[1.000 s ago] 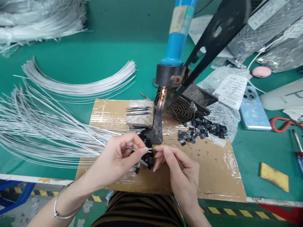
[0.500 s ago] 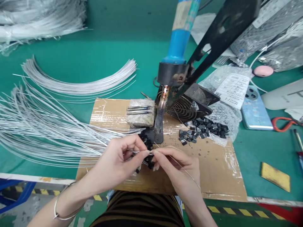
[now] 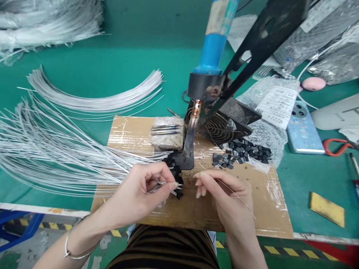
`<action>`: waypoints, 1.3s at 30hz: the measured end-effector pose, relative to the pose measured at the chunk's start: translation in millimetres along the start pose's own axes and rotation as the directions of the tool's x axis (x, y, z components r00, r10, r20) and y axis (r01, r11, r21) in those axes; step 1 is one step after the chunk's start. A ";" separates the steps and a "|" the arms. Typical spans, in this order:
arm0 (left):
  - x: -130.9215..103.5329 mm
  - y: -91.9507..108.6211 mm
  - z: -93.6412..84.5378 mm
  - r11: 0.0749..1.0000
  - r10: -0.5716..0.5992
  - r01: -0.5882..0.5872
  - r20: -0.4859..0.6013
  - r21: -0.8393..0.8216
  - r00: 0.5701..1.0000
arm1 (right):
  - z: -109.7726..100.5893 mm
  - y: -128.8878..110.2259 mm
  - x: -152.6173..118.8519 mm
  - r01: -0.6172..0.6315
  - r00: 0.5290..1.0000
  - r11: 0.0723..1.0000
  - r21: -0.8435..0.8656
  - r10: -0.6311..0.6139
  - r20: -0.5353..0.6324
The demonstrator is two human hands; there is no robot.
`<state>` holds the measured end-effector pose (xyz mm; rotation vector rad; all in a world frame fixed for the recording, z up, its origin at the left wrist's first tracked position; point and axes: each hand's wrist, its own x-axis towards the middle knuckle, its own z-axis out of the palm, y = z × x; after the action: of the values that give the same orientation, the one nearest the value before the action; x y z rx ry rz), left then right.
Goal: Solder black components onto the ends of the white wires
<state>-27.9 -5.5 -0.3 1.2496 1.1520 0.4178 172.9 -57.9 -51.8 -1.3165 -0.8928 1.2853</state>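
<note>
My left hand [image 3: 153,186] pinches thin white wires [image 3: 161,183] between thumb and forefinger, their ends poking past the fingertips. Close by lie black connectors [image 3: 177,173] at the ends of the big wire bundle. My right hand [image 3: 224,188] is apart to the right, closed on a thin strand of solder wire [image 3: 237,196] that trails back across the palm; its other fingers curl. Above both hands stands a soldering iron [image 3: 211,52] with a blue handle, clamped in a black bracket, its bent tip [image 3: 190,136] pointing down.
A long bundle of white wires [image 3: 70,157] spreads left, with a second bundle [image 3: 98,99] behind it. On the cardboard [image 3: 252,201] sit a wrapped block [image 3: 167,144] and small black connectors [image 3: 255,151]. A fan [image 3: 215,129], phone [image 3: 304,129], scissors [image 3: 335,147] and yellow sponge [image 3: 327,209] are right.
My right hand has moved right, away from my left hand, carrying the solder wire. My left hand stays in nearly the same place with its wires.
</note>
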 end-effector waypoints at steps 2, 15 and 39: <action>0.7 1.3 0.5 1.000 0.003 -0.004 -0.020 -0.026 1.000 | 1.9 3.6 -2.0 -0.018 0.999 0.999 0.034 0.019 -0.036; -0.8 -7.7 5.0 1.000 0.022 -0.022 -0.100 0.007 0.995 | 26.3 8.6 -13.6 -0.145 0.987 0.961 0.234 0.123 0.107; -2.9 -8.7 4.3 0.994 0.113 -0.113 -0.063 0.004 0.992 | 22.6 9.0 -8.4 -0.309 0.945 0.880 0.361 0.243 0.217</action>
<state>-28.3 -12.8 -7.2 1.3145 1.1378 0.5446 148.3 -63.7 -56.2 -1.0513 -0.5259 1.7186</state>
